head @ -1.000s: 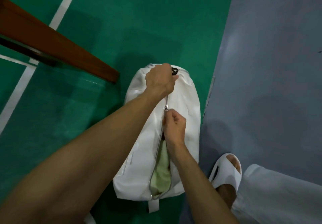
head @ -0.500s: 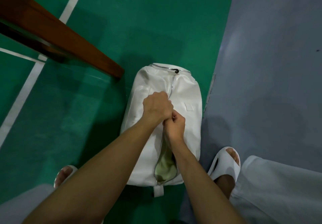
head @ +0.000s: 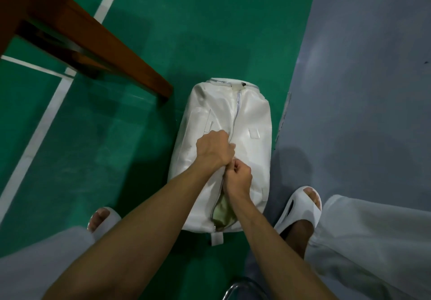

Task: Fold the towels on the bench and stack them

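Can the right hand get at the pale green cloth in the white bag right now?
Probably yes. The white bag is unzipped at its near end; the pale green cloth shows uncovered there, close beside the right hand. Its fingers pinch the zip and must let go first.

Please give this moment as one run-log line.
white bag: on floor by bench | left grip: holds bag fabric | right grip: pinches zipper | zipper: partly open, green cloth inside

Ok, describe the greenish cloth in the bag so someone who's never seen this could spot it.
On the green floor, by the end of the brown wooden bench, lies a white zip bag. At its near end the zip gapes, and the pale yellow-green cloth shows inside, the only coloured thing against the white.
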{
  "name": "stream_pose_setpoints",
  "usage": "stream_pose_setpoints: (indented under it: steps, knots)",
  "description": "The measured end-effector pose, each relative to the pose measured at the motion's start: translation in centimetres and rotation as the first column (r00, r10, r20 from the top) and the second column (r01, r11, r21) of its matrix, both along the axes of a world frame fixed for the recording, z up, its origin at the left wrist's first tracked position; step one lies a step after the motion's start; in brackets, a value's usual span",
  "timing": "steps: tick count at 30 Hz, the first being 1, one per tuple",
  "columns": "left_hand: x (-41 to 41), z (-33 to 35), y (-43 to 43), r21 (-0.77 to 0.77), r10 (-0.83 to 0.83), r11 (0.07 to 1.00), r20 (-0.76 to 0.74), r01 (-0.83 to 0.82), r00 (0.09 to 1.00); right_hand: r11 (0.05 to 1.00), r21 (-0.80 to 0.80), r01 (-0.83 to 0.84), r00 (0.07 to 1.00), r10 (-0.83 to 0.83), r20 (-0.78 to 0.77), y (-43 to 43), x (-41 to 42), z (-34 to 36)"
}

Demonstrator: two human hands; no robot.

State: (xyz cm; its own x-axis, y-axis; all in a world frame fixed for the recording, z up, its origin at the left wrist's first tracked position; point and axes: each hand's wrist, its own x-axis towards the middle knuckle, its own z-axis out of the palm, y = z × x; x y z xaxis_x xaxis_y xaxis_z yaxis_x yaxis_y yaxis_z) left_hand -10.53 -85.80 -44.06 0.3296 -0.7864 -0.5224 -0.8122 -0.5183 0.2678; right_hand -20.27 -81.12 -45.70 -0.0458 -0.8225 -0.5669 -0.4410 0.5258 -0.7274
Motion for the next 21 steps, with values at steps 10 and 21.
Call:
stream_pose_setpoints:
  steps: [10, 21]
  knots:
    - [-2.4, 1.4, 4.9, 0.082, 0.138, 0.987, 0.042, -0.141, 0.990, 0.992, 0.103, -0.074, 0.995, 0.080, -0.057, 3.2, -1.4, 0.6]
    - [-1.5, -0.1, 5.0, -0.060, 0.105, 0.993, -0.005, -0.105, 0.994, 0.854, 0.519, -0.045, 0.979, 0.141, -0.146, 10.6, -4.2, 1.2]
